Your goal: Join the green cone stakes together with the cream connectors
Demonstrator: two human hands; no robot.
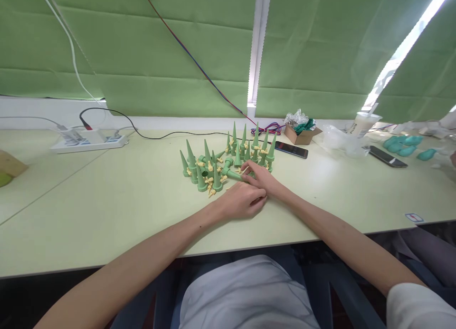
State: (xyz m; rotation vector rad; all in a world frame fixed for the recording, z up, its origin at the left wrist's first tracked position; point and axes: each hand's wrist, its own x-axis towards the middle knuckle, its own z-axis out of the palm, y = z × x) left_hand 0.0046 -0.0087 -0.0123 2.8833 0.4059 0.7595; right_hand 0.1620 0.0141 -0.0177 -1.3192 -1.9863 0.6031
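A cluster of green cone-shaped plastic spikes stands and lies on the table, with small yellow valve-like pieces on or among them. My left hand rests at the near edge of the cluster, its fingers curled closed. Whatever may be inside that hand is hidden. Just beyond it, my right hand reaches in from the right with bent fingers somewhat apart. Its fingertips are at the narrow tip of a green spike lying on its side; whether they touch it is unclear.
Behind the cluster lie a dark phone, a small cardboard box and coiled wires. A power strip sits at the left. To the right are a plastic cup, another phone and teal rounded pieces.
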